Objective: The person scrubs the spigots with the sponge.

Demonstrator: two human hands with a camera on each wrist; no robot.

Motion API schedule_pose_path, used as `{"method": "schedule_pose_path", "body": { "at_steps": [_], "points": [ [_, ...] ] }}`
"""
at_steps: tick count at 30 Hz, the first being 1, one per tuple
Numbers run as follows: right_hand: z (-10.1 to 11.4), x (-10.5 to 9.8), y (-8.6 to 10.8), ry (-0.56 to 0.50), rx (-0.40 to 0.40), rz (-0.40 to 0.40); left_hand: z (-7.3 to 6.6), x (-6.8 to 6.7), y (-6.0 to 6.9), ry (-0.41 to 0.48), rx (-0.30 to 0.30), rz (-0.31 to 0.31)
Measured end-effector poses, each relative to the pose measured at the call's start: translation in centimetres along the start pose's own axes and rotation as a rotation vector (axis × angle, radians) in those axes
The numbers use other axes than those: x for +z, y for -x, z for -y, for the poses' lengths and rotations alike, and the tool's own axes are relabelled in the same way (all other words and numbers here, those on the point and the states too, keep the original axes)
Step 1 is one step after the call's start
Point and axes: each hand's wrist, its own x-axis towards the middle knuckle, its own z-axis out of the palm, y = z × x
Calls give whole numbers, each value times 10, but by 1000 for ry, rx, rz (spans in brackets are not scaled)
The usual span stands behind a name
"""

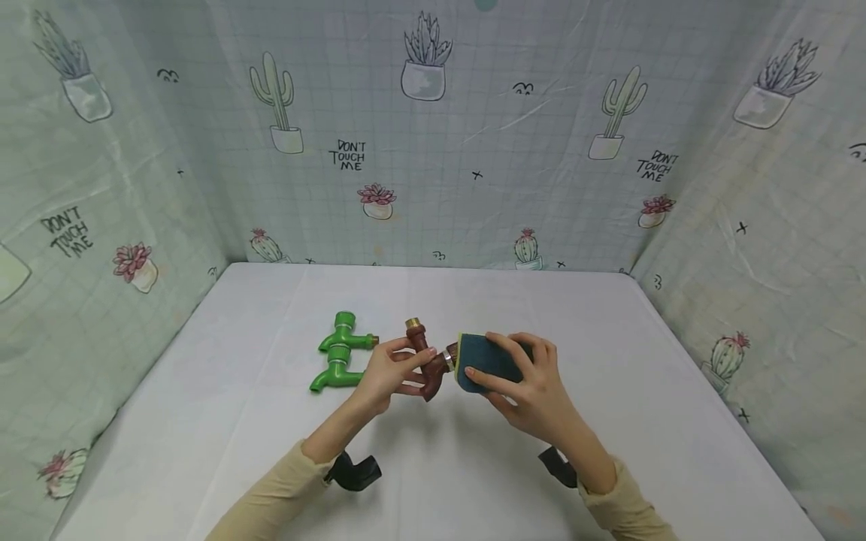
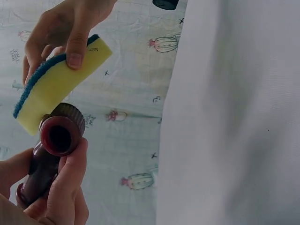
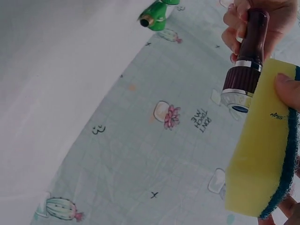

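My left hand grips a dark brown plastic tap above the table, fingers and thumb around its body. The tap has a brass threaded end pointing away and a ribbed knob with a silver band facing right. My right hand holds a sponge, yellow with a dark blue-green scouring side, its thumb and fingers on opposite faces. In the head and left wrist views the sponge's yellow side lies against the knob end of the tap. Part of the knob is hidden behind the sponge.
Two green taps lie one in front of the other on the white table, left of the left hand. A black curved object shows beside each forearm. Cactus-patterned cloth surrounds the table at the back and sides.
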Motion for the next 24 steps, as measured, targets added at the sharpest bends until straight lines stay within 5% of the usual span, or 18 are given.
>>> {"method": "schedule_pose_path", "body": {
  "at_steps": [7,13,24],
  "points": [
    [-5,-3,-11,-51,36,80,-3,3,5,-67,45,82],
    [-10,4,-20,-62,83,126,2,8,8,-127,144,68],
    [-8,0,-23,-64,84,90,0,7,6,-61,129,59]
  ]
}}
